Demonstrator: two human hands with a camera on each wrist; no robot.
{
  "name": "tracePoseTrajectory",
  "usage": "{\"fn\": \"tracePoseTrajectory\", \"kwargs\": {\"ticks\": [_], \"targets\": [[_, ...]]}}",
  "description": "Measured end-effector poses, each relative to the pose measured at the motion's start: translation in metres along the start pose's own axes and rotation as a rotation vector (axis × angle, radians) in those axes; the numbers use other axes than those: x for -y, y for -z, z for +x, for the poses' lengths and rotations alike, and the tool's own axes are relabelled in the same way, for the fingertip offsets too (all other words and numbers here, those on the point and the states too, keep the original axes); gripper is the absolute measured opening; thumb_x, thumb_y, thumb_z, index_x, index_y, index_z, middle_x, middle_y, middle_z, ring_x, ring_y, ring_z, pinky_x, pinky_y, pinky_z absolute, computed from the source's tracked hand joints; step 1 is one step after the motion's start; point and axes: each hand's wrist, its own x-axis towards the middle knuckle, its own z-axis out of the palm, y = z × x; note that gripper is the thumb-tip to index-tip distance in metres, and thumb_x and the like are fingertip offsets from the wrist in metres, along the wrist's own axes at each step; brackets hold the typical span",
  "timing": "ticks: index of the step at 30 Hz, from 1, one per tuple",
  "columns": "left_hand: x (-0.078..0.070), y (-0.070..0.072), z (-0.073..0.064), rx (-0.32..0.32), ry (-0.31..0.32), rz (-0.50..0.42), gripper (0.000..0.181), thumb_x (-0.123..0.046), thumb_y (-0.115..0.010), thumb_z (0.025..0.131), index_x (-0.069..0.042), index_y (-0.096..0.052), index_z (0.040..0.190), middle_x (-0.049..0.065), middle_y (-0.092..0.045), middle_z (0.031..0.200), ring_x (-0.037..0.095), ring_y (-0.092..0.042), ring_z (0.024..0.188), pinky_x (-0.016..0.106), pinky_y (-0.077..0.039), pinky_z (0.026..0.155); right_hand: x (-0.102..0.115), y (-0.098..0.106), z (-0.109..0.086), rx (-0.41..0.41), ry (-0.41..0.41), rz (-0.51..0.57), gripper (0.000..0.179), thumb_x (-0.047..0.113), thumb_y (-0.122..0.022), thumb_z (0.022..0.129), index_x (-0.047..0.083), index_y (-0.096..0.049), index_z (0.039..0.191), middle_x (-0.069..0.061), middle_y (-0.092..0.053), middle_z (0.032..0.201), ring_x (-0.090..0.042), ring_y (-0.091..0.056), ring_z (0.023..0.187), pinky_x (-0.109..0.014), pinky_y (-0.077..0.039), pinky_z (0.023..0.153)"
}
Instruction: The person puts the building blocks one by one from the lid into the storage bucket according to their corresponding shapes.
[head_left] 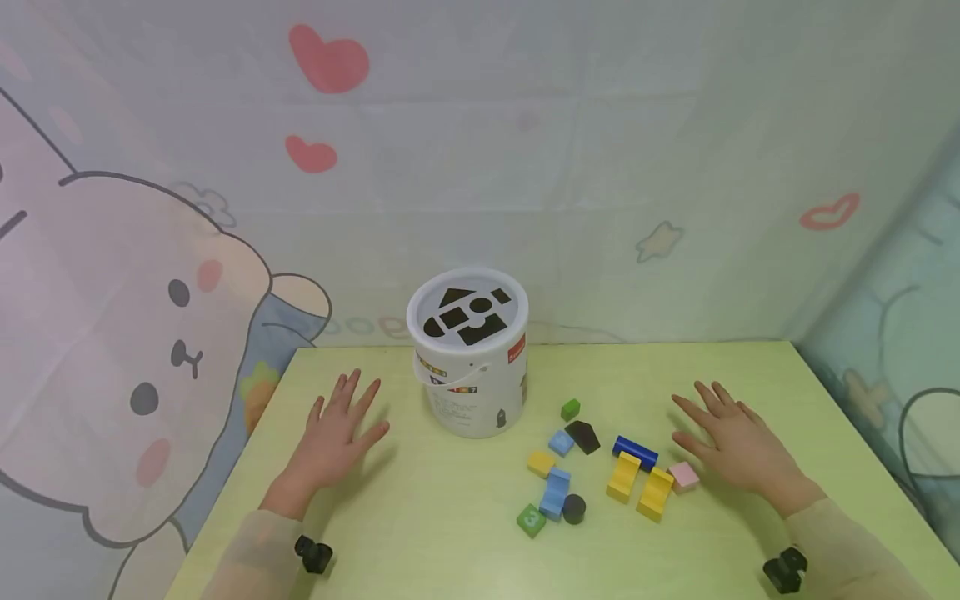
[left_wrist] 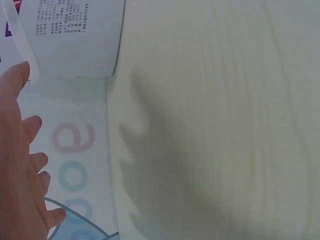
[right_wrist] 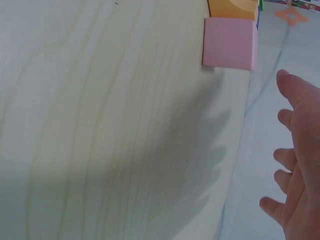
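Observation:
Fingers spread, my left hand (head_left: 330, 442) hovers over the table to the left of a white bucket (head_left: 468, 408), holding nothing. The bucket's lid (head_left: 444, 298) has several shaped openings. My right hand (head_left: 738, 446), also spread and holding nothing, is nearest a pink block (head_left: 683, 477), which shows beside its fingers in the right wrist view too. Left of that lie two yellow blocks (head_left: 624, 477) and a dark blue cylinder (head_left: 635, 452). Nearer the bucket are a blue curved block (head_left: 555, 493), a black round block (head_left: 573, 508), a green block marked 3 (head_left: 532, 521) and a dark angular block (head_left: 582, 436).
A small green block (head_left: 571, 408), a light blue block (head_left: 561, 442) and a small yellow block (head_left: 541, 463) also lie on the pale table (head_left: 435, 533). Behind stands a printed cloth (head_left: 525, 183). A dark cable (head_left: 903, 425) loops at the right edge.

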Motion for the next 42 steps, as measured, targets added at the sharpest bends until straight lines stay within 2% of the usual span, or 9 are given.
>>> {"fn": "tracePoseTrajectory", "kwargs": {"ticks": [5,7,10,16,23,28,32,38,42], "targets": [[-0.004,0.006,-0.003,-0.054,0.022,-0.139,0.071,-0.050,-0.055,0.111,-0.009,-0.039,0.167,0.020,-0.029,0.173,0.045,-0.026,0.158,0.070,-0.026,0.119,0.000,0.005,0.001,0.007,0.022,0.103,0.061,0.044,-0.067,0.107,0.007,-0.059,0.154,-0.029,-0.051,0.156,-0.055,-0.042,0.145,-0.072,-0.040,0.108],[-0.008,0.010,-0.003,-0.082,0.026,-0.215,0.068,-0.048,-0.055,0.112,-0.006,-0.044,0.164,0.019,-0.036,0.170,0.046,-0.033,0.155,0.068,-0.031,0.118,0.000,0.008,0.000,0.022,0.015,0.158,0.058,0.042,-0.067,0.107,0.007,-0.061,0.152,-0.025,-0.061,0.149,-0.048,-0.059,0.132,-0.067,-0.048,0.102],[-0.016,0.017,-0.002,-0.149,0.022,-0.314,0.061,-0.042,-0.058,0.112,-0.003,-0.052,0.159,0.019,-0.047,0.164,0.045,-0.042,0.150,0.065,-0.036,0.116,-0.001,0.010,-0.002,0.024,0.011,0.229,0.054,0.039,-0.070,0.106,0.007,-0.064,0.150,-0.018,-0.072,0.134,-0.035,-0.071,0.114,-0.057,-0.056,0.094],[-0.039,0.030,0.006,-0.335,0.005,-0.479,0.045,-0.024,-0.070,0.107,-0.003,-0.065,0.147,0.016,-0.064,0.148,0.040,-0.061,0.135,0.055,-0.049,0.108,-0.008,0.012,-0.004,0.031,0.037,0.403,0.041,0.027,-0.078,0.101,0.005,-0.073,0.135,-0.009,-0.076,0.123,-0.018,-0.072,0.103,-0.034,-0.060,0.085],[-0.077,0.049,0.027,-0.474,-0.015,-0.717,0.045,-0.008,-0.076,0.101,0.003,-0.066,0.143,0.016,-0.066,0.146,0.033,-0.059,0.138,0.038,-0.049,0.110,-0.020,0.013,-0.006,0.212,0.059,0.603,0.038,0.019,-0.080,0.098,0.000,-0.073,0.131,-0.014,-0.074,0.126,-0.002,-0.067,0.099,-0.025,-0.058,0.083],[-0.096,0.054,0.047,-0.489,-0.051,-0.792,0.054,-0.009,-0.078,0.100,0.001,-0.061,0.150,0.014,-0.057,0.157,0.027,-0.049,0.149,0.037,-0.042,0.117,-0.026,0.008,-0.011,0.323,0.037,0.710,0.040,0.016,-0.080,0.098,-0.003,-0.071,0.132,-0.019,-0.072,0.129,-0.004,-0.067,0.100,-0.025,-0.057,0.083],[-0.101,0.058,0.059,-0.467,-0.033,-0.800,0.057,-0.016,-0.078,0.101,-0.001,-0.058,0.153,0.011,-0.052,0.162,0.025,-0.044,0.152,0.037,-0.039,0.119,-0.029,0.002,-0.012,0.370,0.048,0.773,0.045,0.013,-0.081,0.096,-0.005,-0.069,0.136,-0.022,-0.071,0.132,-0.005,-0.068,0.103,-0.024,-0.056,0.084],[-0.097,0.061,0.068,-0.363,0.061,-0.767,0.066,-0.031,-0.076,0.103,-0.006,-0.053,0.159,0.005,-0.048,0.165,0.030,-0.048,0.150,0.037,-0.040,0.119,-0.030,-0.007,-0.010,0.390,0.103,0.794,0.047,0.013,-0.083,0.095,-0.005,-0.069,0.136,-0.020,-0.071,0.130,-0.005,-0.067,0.104,-0.026,-0.058,0.085],[-0.094,0.062,0.072,-0.297,0.076,-0.719,0.069,-0.035,-0.075,0.103,-0.006,-0.050,0.161,0.006,-0.046,0.166,0.033,-0.047,0.150,0.040,-0.041,0.118,-0.030,-0.010,-0.007,0.393,0.114,0.773,0.045,0.014,-0.084,0.094,-0.004,-0.070,0.133,-0.014,-0.072,0.127,-0.005,-0.067,0.103,-0.026,-0.058,0.085]]}}
